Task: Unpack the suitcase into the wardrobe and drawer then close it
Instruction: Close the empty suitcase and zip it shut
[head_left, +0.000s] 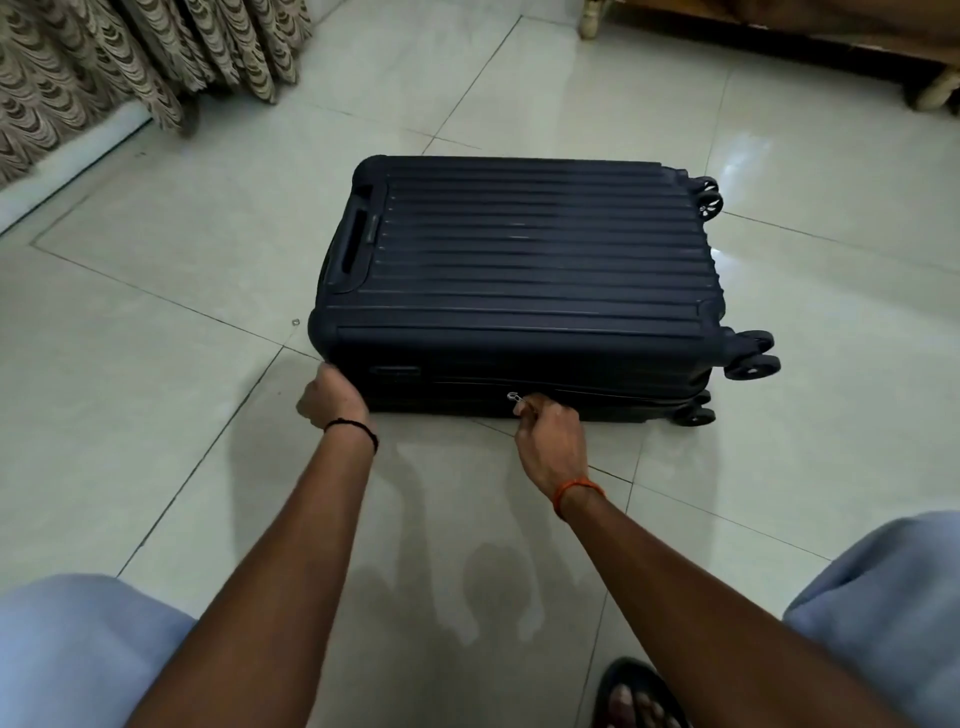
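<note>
Suitcase (519, 270): dark blue, closed, flat on the tiled floor (156, 338), wheels to the right.
Left hand (332, 397): arm stretched forward, fingers curled round the case's near left corner.
Right hand (545, 426): arm extended, fingertips pinching the zipper pull (513, 399) on the near side.
</note>
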